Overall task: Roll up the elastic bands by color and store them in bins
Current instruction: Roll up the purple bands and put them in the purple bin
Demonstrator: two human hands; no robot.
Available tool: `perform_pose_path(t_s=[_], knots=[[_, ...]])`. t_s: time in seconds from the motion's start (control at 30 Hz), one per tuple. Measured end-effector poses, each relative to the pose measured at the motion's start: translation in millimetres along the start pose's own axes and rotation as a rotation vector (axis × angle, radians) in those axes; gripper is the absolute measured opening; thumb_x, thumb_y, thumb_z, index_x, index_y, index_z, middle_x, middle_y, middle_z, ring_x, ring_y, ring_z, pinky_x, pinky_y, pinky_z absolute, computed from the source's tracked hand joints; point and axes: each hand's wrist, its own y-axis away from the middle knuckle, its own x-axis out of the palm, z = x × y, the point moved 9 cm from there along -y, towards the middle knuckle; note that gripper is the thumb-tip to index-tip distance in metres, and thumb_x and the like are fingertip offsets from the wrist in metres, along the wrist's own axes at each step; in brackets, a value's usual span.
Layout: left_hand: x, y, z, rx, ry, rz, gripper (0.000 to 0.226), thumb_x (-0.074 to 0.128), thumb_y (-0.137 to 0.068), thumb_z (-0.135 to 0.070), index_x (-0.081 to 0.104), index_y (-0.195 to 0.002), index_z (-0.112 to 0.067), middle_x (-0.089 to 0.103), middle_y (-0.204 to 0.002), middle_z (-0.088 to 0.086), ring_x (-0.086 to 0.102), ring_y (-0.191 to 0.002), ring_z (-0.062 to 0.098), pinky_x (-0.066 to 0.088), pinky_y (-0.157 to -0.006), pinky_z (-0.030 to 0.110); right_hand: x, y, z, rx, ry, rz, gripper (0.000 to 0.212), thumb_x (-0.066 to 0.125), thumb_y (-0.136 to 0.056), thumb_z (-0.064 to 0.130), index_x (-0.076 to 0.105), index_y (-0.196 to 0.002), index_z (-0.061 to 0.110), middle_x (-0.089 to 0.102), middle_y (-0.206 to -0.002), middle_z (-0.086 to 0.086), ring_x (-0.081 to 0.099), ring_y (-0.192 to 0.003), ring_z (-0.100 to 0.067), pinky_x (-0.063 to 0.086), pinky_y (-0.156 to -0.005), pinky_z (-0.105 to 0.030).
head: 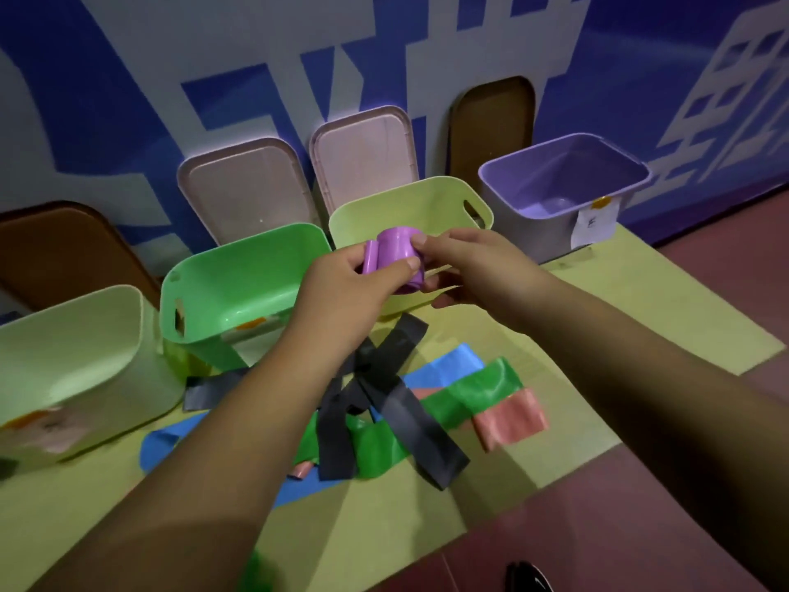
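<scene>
Nearest, loose flat elastic bands [410, 420] heaped on yellow-green mat [640, 318]. Beyond, left grip [341, 284] and right grip [465, 262] both pinching rolled purple elastic band [390, 260], axis roughly upright. Far right: open purple plastic bin [533, 232], nearer right grip.

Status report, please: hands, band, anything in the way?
Left hand, right hand both grip purple roll. Purple bin far right, path looks clear. Loose bands on mat below.
</scene>
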Motion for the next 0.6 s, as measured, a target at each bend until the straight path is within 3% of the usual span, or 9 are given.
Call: perform_pose_path(t_s=[0.07,0.2,0.27,0.37,0.43,0.6], knots=[[4,-14,-11,-0.049,0.006,0.022,0.020,0.081,-0.088,-0.044,0.081,-0.098,-0.027,0.077,-0.086,-0.003,0.062,-0.068,0.003,0.048,-0.064,0.020,-12,-7,13,0.046,0.037,-0.003,0.044,0.072,-0.101,0.039,0.070,-0.121,0.000,0.076,-0.098,-0.007,0.069,-0.082,-0.021,0.061,-0.079,-0.042],[5,-46,-21,-0.148,0.017,0.003,0.027,0.079,-0.085,-0.052,0.081,-0.093,-0.026,0.078,-0.089,0.003,0.073,-0.089,0.027,0.059,-0.087,0.045,-43,-21,31,0.075,0.092,-0.082,0.026,0.066,-0.105,0.030,0.075,-0.116,0.008,0.081,-0.104,-0.001,0.073,-0.082,-0.020,0.062,-0.080,-0.043],[8,-61,-22,-0.183,0.008,0.001,0.035,0.077,-0.080,-0.058,0.080,-0.094,-0.025,0.078,-0.089,0.001,0.074,-0.092,0.027,0.061,-0.091,0.051,-63,-26,40,0.054,0.199,-0.152,0.020,0.063,-0.105,0.027,0.077,-0.111,0.014,0.081,-0.104,0.002,0.076,-0.086,-0.023,0.065,-0.084,-0.046],[19,-82,-22,-0.224,0.017,-0.001,0.042,0.077,-0.075,-0.061,0.080,-0.095,-0.024,0.079,-0.093,0.004,0.075,-0.095,0.029,0.061,-0.092,0.054,-90,-34,44,0.042,0.334,-0.222,0.018,0.062,-0.106,0.029,0.077,-0.107,0.021,0.079,-0.102,0.007,0.077,-0.089,-0.020,0.065,-0.084,-0.046],[29,-94,-21,-0.253,0.020,-0.007,0.041,0.078,-0.076,-0.060,0.080,-0.093,-0.022,0.079,-0.096,0.009,0.075,-0.096,0.032,0.061,-0.092,0.055,-103,-40,45,0.040,0.422,-0.231,0.017,0.061,-0.107,0.030,0.077,-0.111,0.024,0.077,-0.103,0.009,0.075,-0.087,-0.014,0.065,-0.082,-0.039],[55,-123,-15,-0.329,0.015,-0.015,0.030,0.080,-0.082,-0.051,0.077,-0.086,-0.022,0.077,-0.101,0.015,0.073,-0.092,0.029,0.059,-0.089,0.047,-114,-60,41,-0.047,0.776,-0.193,0.023,0.061,-0.106,0.025,0.075,-0.124,0.023,0.064,-0.114,0.005,0.063,-0.098,-0.012,0.049,-0.080,-0.026]])
